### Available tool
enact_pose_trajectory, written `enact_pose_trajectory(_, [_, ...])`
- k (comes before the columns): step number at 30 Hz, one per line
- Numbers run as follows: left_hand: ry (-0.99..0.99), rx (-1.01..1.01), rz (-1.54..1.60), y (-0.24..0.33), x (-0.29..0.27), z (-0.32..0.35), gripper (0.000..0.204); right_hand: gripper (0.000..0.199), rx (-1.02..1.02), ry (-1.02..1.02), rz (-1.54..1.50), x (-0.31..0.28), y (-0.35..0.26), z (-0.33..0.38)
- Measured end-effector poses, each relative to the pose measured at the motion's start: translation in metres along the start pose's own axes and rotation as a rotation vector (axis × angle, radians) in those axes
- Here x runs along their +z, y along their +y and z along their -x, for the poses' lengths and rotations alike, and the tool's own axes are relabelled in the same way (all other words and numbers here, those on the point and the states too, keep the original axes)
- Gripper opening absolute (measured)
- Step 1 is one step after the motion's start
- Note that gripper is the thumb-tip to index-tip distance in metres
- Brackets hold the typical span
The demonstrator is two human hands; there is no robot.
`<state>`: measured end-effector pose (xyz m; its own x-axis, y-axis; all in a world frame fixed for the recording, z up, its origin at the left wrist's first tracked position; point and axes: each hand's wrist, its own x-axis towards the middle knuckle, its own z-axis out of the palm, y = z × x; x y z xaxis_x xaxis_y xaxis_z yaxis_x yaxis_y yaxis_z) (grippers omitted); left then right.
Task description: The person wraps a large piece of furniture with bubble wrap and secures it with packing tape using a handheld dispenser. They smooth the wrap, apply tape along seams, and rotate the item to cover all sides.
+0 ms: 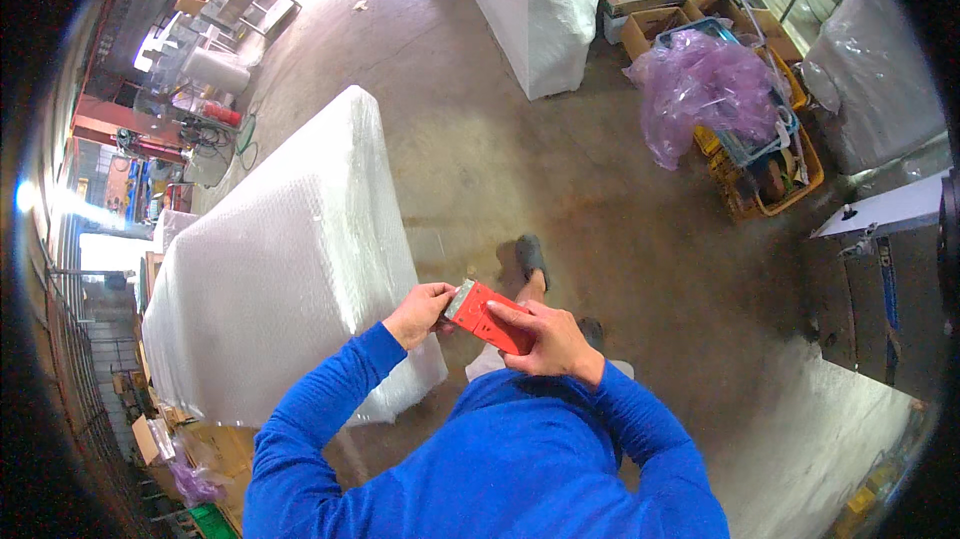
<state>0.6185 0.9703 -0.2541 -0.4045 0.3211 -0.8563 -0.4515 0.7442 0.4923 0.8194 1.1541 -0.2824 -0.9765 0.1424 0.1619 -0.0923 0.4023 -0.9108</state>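
Note:
In front of my waist I hold a boxy red hand tool point(489, 318) with a grey metal end; its exact kind I cannot make out. My right hand point(552, 339) is wrapped round the red body, with the thumb lying along its top. At the metal end, the fingers of my left hand point(422, 315) are pinched together against it; what lies under them is hidden. Close by on my left stands a large block wrapped in bubble wrap point(270, 269), taller than it is deep, its near corner beside my left forearm.
A second wrapped block point(545, 29) stands ahead. To its right are cardboard boxes point(650, 31) and a yellow crate point(800, 197) topped with purple plastic film point(705, 89). A dark cabinet point(860, 289) stands at the right. A cluttered shelf and cables point(208, 134) line the far left.

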Motion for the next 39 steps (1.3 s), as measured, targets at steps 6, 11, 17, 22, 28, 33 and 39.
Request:
enact_pose_trajectory(6, [0.11,0.203,-0.411,0.087,-0.083,-0.098,0.027,0.085,0.155,0.047,-0.045,0.021,0.047,-0.109])
enact_pose_trajectory(11, [0.429,0.434,-1.256,0.239,-0.197,-0.237,0.023,0.083,0.441,0.06,-0.514,0.085,0.113,-0.244])
enact_pose_trajectory(17, [0.448,0.25,-1.69,0.309,-0.292,-0.336,0.021,0.069,0.502,-0.083,-1.063,0.129,0.181,-0.382])
enact_pose_trajectory(22, [0.497,0.422,-1.999,0.289,-0.316,-0.348,0.022,0.061,0.571,-0.28,-1.076,0.137,0.205,-0.439])
enact_pose_trajectory(28, [0.543,0.436,-2.034,0.283,-0.316,-0.34,0.029,0.06,0.616,-0.41,-1.084,0.128,0.212,-0.455])
enact_pose_trajectory(33, [0.106,0.296,-2.257,0.278,-0.306,-0.313,0.042,0.061,0.534,-0.406,-1.091,0.129,0.219,-0.456])
enact_pose_trajectory(39, [0.091,0.061,-2.362,0.254,-0.282,-0.289,0.062,0.069,0.422,-0.544,-0.993,0.137,0.205,-0.386])
